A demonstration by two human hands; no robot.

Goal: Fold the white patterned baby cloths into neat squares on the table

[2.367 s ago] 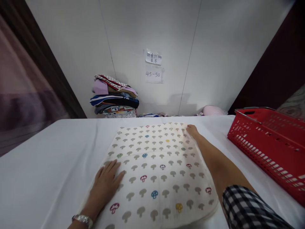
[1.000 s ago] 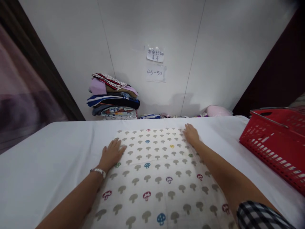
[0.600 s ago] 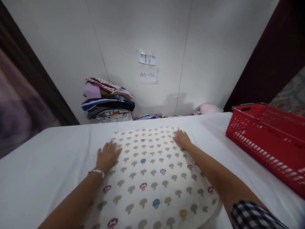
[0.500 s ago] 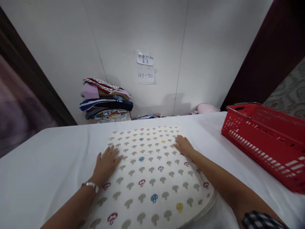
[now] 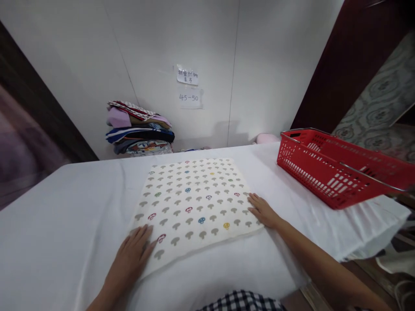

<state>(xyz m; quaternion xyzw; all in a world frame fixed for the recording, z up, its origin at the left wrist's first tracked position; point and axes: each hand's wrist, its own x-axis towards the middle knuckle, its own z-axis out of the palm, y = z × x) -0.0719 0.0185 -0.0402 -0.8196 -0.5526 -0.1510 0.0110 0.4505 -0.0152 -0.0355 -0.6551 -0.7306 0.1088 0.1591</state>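
Note:
A cream cloth [image 5: 197, 198] printed with grey and coloured mushrooms lies flat on a white-covered table [image 5: 90, 207], roughly a square. My left hand [image 5: 134, 248] rests palm down on its near left corner, fingers stretched out. On the right edge, close to the near right corner, my right hand [image 5: 262, 210] lies flat with its fingers extended. Neither hand grips the cloth. Whether the cloth is folded in layers I cannot tell from here.
A red plastic basket [image 5: 324, 172] with metal handles stands at the table's right side. Behind the table, a stack of folded fabrics [image 5: 139, 134] rises at the left. Two paper notes [image 5: 190, 98] are stuck on the white wall [image 5: 207, 39].
Both hands have come down from the cloth's middle and far part to its near corners. The cloth's near edge now lies flat on the table in full view. The camera has turned slightly right.

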